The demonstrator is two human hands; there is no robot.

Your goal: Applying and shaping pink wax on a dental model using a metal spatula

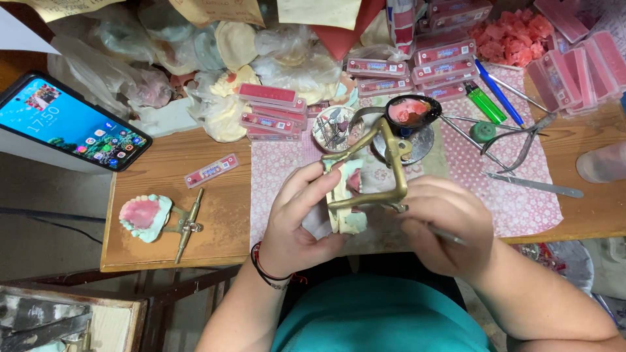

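My left hand grips a brass-coloured hinged frame that carries pale plaster jaw casts with pink wax; the fingers wrap its left side. My right hand rests against the frame's right side and holds a thin metal tool whose tip sticks out to the right. Both hands work just above the table's front edge, over a pink patterned cloth.
A second cast on a hinged frame lies front left. A lit phone stands at the left. Several pink flat boxes, a green lighter, pliers, a blade tool, a small bowl of wax and plastic bags crowd the back.
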